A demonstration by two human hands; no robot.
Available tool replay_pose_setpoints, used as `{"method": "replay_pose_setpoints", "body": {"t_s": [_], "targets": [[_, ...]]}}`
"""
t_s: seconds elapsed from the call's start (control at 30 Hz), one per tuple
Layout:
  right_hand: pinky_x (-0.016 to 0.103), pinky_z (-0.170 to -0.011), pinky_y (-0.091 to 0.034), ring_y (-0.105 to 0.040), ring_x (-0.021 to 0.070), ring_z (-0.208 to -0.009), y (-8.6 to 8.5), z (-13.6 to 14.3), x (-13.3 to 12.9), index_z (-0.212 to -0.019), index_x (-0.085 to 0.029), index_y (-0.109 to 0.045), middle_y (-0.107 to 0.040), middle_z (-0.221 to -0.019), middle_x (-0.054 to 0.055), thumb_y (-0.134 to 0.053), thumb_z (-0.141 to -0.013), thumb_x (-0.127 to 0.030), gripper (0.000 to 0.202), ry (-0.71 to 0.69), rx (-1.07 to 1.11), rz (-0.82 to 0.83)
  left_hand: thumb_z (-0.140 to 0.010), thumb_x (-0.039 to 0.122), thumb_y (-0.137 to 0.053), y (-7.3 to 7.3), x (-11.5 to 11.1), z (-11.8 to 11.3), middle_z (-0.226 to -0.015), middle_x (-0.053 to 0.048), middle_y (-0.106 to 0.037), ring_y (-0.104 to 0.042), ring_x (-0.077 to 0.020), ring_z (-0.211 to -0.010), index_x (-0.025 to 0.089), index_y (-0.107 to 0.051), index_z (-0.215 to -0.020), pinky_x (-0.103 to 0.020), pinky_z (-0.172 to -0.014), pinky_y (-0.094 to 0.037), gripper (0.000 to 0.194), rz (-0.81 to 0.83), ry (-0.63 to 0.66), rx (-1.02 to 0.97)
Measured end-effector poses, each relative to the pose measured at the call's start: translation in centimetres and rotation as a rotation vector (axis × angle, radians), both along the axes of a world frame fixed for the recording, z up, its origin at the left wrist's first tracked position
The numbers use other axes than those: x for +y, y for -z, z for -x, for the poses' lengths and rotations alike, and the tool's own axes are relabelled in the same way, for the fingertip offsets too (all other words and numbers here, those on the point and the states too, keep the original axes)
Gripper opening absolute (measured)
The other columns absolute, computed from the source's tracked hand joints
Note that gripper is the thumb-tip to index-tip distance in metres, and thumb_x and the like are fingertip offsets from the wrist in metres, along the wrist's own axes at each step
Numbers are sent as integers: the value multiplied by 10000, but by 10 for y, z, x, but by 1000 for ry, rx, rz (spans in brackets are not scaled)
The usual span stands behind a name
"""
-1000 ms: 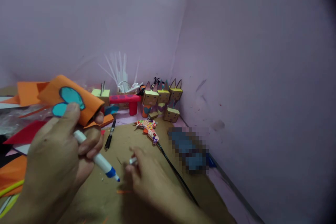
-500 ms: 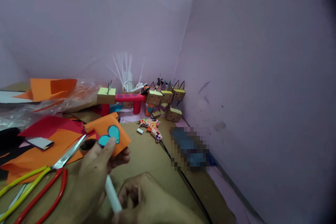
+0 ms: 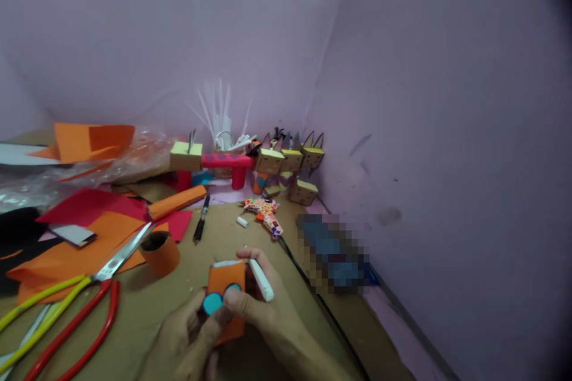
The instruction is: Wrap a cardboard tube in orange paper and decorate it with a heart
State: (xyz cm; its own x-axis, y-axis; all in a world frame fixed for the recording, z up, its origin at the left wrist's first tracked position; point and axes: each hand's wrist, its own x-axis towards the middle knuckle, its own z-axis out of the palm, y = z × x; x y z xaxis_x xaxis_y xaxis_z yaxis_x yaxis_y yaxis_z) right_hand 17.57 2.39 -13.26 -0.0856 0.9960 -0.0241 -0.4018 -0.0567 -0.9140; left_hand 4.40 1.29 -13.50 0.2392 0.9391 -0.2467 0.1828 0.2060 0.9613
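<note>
Both hands are closed on an orange paper-covered piece point(image 3: 227, 277) low in the middle of the view. Its upper edge shows white. My left hand point(image 3: 187, 330) grips it from the left, thumb against a bright blue rounded cutout point(image 3: 213, 304) on its front. From the other side, my right hand point(image 3: 263, 309) presses its thumb on the second dark-edged blue cutout point(image 3: 233, 290). A white stick point(image 3: 261, 281) is tucked among the right fingers; what kind it is I cannot make out. Beneath the hands lies brown cardboard point(image 3: 295, 333).
Scissors point(image 3: 118, 259) with yellow and red handles lie at left on orange paper, beside an orange tube point(image 3: 163, 256). A black pen point(image 3: 202, 220) and a glue gun point(image 3: 267, 214) with a black cord point(image 3: 317, 297) lie beyond. Several cat-eared boxes point(image 3: 290, 161) stand against the wall.
The orange piece has come down and right, turning more upright. My right hand has moved up to it, thumb on a blue cutout, white stick still in its fingers. The orange tube is now uncovered.
</note>
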Motion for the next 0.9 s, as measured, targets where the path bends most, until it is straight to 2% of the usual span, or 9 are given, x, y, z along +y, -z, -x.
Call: {"method": "replay_pose_setpoints", "body": {"t_s": [0.1,0.27,0.37,0.47,0.67,0.77,0.9], "targets": [[269,-669,-459,-607,159,-744,6,1,-6,-1022,-221,-464,-637,-849,6,-794,-543,-361,599,-9,16,59,-696,594,-556,1,4,1,-341,71,-431,-364,-77,-285,201,-487,-681,-163,-318,-248,400,54,54,-57],[255,-605,-441,-566,141,-681,1,1,-10,-982,-213,-465,-605,-794,-9,-745,-635,-323,459,-24,-51,96,-717,612,-516,3,7,2,-472,52,-518,-402,-62,-296,180,-483,-769,-154,-303,-283,436,66,104,-114],[248,-566,-429,-541,128,-615,3,1,-8,-983,-211,-459,-575,-725,-30,-726,-656,-373,453,65,-60,97,-751,587,-494,3,6,1,-530,28,-560,-422,-54,-314,167,-488,-793,-151,-319,-306,422,41,103,-94],[217,-525,-404,-522,108,-560,8,1,-5,-954,-209,-466,-547,-635,-62,-749,-625,-375,465,140,-77,104,-755,590,-486,3,6,1,-479,32,-547,-411,-54,-300,154,-501,-821,-149,-316,-300,441,68,104,-67],[199,-433,-340,-474,95,-464,9,4,-7,-933,-209,-447,-538,-580,-72,-733,-635,-384,448,172,-113,113,-701,604,-540,2,8,2,-529,18,-583,-453,-71,-306,158,-483,-845,-167,-308,-346,472,101,83,-137],[202,-440,-339,-497,101,-497,8,5,-10,-942,-206,-452,-567,-627,-50,-696,-677,-389,404,173,-177,64,-689,608,-548,1,9,1,-535,15,-585,-471,-83,-319,156,-478,-868,-178,-316,-368,492,109,65,-151],[235,-549,-409,-554,125,-592,7,4,-11,-914,-208,-453,-592,-674,-34,-698,-676,-353,371,170,-173,25,-682,619,-550,-1,8,1,-515,25,-562,-451,-83,-322,148,-490,-866,-191,-332,-369,510,111,69,-148]]}}
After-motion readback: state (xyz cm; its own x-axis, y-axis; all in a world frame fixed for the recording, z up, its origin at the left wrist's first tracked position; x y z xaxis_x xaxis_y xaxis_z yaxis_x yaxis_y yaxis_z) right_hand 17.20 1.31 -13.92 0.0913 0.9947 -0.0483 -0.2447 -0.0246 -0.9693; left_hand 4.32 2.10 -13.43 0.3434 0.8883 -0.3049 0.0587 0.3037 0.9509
